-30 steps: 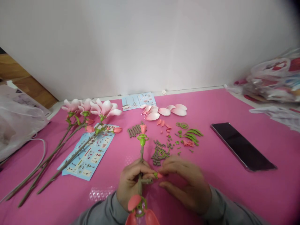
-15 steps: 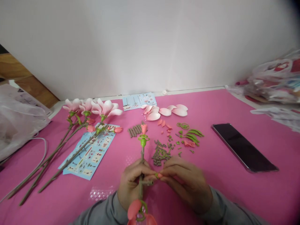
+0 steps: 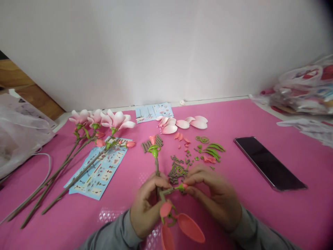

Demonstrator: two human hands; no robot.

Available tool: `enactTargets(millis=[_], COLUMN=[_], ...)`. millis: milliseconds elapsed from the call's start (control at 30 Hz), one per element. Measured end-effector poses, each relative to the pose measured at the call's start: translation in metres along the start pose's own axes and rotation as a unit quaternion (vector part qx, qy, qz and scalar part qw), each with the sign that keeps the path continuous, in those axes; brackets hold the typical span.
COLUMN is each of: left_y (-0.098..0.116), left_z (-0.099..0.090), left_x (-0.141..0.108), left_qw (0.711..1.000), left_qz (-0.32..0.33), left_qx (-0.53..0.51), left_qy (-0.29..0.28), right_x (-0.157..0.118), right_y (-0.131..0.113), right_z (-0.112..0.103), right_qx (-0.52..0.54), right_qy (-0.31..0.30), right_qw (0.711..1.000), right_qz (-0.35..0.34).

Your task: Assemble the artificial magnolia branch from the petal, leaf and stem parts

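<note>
Gripping a brown, twig-shaped plastic stem (image 3: 156, 166) in the left hand (image 3: 148, 205), curling fingers around it; pinching a small coral-and-green plastic bud (image 3: 181, 187) with the right hand's (image 3: 214, 199) narrowed fingertips. Now holding the bud at the stem's side-branch tip, no longer beside the left fingertips, apparently joining both.

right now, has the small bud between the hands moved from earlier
Yes: judged against the unmoved phone, the small bud has shifted rightward and a little forward, closer to the pile of brown pieces.
</note>
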State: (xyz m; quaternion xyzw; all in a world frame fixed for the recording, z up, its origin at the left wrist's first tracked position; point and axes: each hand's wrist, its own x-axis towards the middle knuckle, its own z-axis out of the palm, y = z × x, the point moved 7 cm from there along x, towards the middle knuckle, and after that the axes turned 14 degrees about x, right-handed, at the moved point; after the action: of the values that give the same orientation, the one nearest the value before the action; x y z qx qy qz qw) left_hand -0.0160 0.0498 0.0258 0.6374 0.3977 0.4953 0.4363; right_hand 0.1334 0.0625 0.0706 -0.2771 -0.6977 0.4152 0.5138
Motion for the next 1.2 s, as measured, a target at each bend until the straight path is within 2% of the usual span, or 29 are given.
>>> enactTargets(millis=[300, 700, 1033, 1200], left_y=[0.009, 0.004, 0.011, 0.013], left_z=[-0.004, -0.004, -0.001, 0.000], left_x=[0.005, 0.003, 0.000, 0.003], left_qw=[0.997, 0.991, 0.987, 0.989], left_qz=[0.024, 0.041, 0.079, 0.083], left_qx=[0.073, 0.130, 0.140, 0.117], left_qy=[-0.013, -0.017, -0.019, -0.022], right_x=[0.000, -0.002, 0.000, -0.001], right_y=[-0.006, -0.014, -0.010, -0.014], right_z=[-0.001, 0.001, 0.001, 0.002], right_qx=[-0.017, -0.087, -0.013, 0.001], right_qy=[-0.008, -0.024, -0.037, -0.049], right_qw=[1.000, 0.994, 0.999, 0.997], right_qz=[-0.022, -0.068, -0.027, -0.053])
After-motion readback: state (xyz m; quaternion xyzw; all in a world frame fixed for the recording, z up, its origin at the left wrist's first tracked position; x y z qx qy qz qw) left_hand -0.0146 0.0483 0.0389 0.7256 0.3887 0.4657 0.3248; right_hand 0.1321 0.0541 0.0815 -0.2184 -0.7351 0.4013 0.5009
